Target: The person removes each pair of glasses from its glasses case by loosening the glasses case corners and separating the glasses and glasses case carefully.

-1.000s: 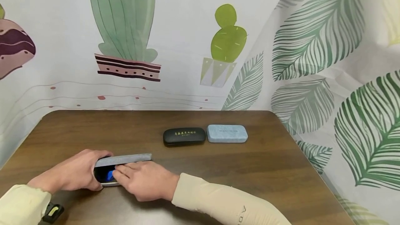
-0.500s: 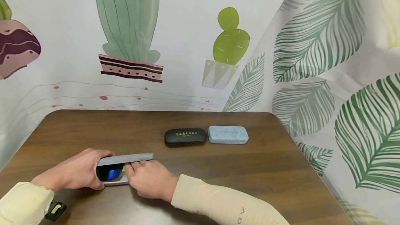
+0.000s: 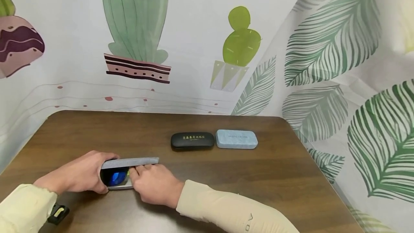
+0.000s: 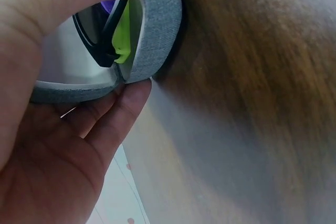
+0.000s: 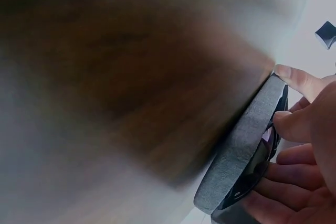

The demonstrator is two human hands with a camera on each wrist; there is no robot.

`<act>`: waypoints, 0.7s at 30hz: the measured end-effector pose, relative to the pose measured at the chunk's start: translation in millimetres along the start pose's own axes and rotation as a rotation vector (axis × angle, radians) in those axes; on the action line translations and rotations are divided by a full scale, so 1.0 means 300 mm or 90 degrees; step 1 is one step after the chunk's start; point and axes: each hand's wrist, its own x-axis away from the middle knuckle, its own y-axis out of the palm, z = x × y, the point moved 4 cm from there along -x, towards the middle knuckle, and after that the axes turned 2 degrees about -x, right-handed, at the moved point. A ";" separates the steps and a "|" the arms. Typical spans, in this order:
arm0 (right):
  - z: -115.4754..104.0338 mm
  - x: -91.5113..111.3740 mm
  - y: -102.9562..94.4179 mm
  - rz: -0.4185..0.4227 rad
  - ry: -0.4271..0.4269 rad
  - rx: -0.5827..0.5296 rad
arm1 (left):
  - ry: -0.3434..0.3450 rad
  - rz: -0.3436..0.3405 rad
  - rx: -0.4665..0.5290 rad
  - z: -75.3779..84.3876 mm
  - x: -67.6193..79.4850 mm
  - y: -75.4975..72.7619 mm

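Note:
A grey fabric glasses case (image 3: 129, 162) is tilted partly open on the table, its opening facing me. My left hand (image 3: 84, 172) grips its left end, thumb in front and fingers behind. Inside lie black sunglasses (image 3: 117, 177) with blue mirrored lenses; in the left wrist view lime-green temples (image 4: 122, 38) show, folded. My right hand (image 3: 158, 186) reaches into the case's right half, fingers curled at the sunglasses. The right wrist view shows its thumb and fingers about the frame, beside the dark lens (image 5: 252, 174). Part of the frame is hidden by the right hand.
A black glasses case (image 3: 192, 141) with gold lettering and a light blue glasses case (image 3: 237, 139) lie side by side, shut, farther back. The brown wooden table (image 3: 245, 175) ends at a printed wall covering (image 3: 187, 64).
My right hand has drawn back rightward along the case, uncovering the left blue lens and a bit of lime green. The left hand keeps its grip. The view has shifted slightly.

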 end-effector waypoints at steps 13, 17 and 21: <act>-0.012 -0.015 -0.015 -0.053 0.031 -0.013 | -0.017 -0.012 -0.001 0.003 0.003 -0.006; -0.017 -0.014 -0.020 -0.037 0.013 0.026 | -0.017 -0.008 -0.012 0.002 -0.003 -0.005; -0.022 -0.017 -0.019 -0.019 -0.003 0.057 | -0.011 -0.005 -0.013 -0.002 -0.005 -0.002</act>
